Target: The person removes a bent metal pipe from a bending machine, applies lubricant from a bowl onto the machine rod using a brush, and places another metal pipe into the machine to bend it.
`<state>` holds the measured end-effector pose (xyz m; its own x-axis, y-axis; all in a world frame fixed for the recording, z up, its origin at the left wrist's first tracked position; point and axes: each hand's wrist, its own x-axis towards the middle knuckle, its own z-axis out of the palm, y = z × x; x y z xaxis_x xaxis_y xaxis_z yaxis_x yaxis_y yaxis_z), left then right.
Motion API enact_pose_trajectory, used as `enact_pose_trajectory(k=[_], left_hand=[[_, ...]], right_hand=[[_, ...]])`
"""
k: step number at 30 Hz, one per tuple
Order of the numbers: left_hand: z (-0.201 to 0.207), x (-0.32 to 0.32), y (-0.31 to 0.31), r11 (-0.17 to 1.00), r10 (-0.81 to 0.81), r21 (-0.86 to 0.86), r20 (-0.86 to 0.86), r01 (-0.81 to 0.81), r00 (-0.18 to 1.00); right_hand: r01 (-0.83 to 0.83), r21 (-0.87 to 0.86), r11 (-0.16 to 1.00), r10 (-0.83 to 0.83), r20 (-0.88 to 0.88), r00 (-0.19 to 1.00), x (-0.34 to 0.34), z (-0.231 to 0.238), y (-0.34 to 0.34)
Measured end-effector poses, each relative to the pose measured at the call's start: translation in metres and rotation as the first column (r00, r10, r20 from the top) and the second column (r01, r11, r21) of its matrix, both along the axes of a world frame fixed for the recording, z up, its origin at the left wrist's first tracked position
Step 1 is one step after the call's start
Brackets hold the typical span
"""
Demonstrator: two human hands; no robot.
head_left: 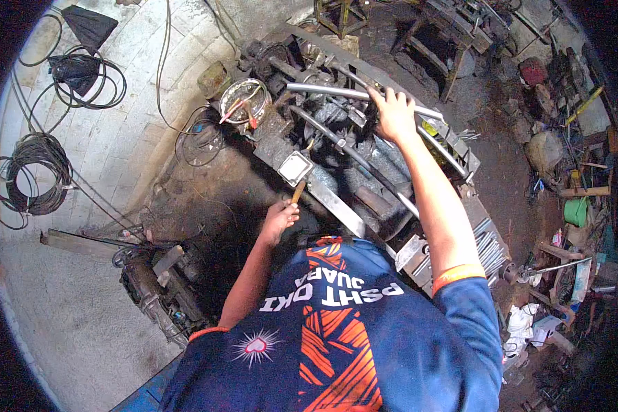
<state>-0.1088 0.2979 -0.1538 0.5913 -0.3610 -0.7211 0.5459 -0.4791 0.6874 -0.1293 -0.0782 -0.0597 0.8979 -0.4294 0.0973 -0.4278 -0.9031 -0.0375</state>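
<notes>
My left hand (279, 221) is closed around the wooden handle of a small tool (295, 169) with a square, pale, metal-framed head. The head is raised beside the near left edge of the cluttered metal workbench (340, 214). Over the far side of the bench, my right hand (395, 115) grips a shiny metal pipe (326, 90), fingers over its top and thumb out of sight. This pipe lies slanted across the bench. Below it runs a darker, slightly bent pipe (353, 152). Another silver pipe (441, 151) rests to the right of my wrist.
A round container (245, 101) with red-handled items stands at the bench's left end. Several metal rods (486, 248) lie at its right. Coiled black cable (33, 173) hangs by the pale wall. A motor-like machine (154, 292) sits lower left. Scrap and a green bucket (576, 211) crowd the right.
</notes>
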Motion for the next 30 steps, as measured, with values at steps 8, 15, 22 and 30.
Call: enact_pose_trajectory(k=[8, 15, 22, 30], left_hand=[[0.0018, -0.0001, -0.0005, 1.000, -0.013, 0.003, 0.004, 0.013, 1.000], [-0.0026, 0.0012, 0.0004, 1.000, 0.001, 0.017, -0.009, -0.001, 1.000], [-0.0019, 0.0005, 0.0018, 1.000, 0.003, -0.006, -0.008, -0.003, 1.000], [-0.0044, -0.0001, 0.0012, 1.000, 0.020, 0.002, -0.006, -0.020, 1.000]], right_hand=[[0.009, 0.008, 1.000, -0.009, 0.012, 1.000, -0.0026, -0.0037, 0.0010], [0.009, 0.003, 1.000, -0.009, 0.007, 1.000, -0.0036, -0.0052, -0.0002], [-0.004, -0.006, 1.000, 0.004, 0.015, 1.000, -0.0006, -0.0044, -0.0017], [-0.010, -0.014, 1.000, 0.011, 0.034, 0.999, 0.0007, -0.0063, -0.0006]])
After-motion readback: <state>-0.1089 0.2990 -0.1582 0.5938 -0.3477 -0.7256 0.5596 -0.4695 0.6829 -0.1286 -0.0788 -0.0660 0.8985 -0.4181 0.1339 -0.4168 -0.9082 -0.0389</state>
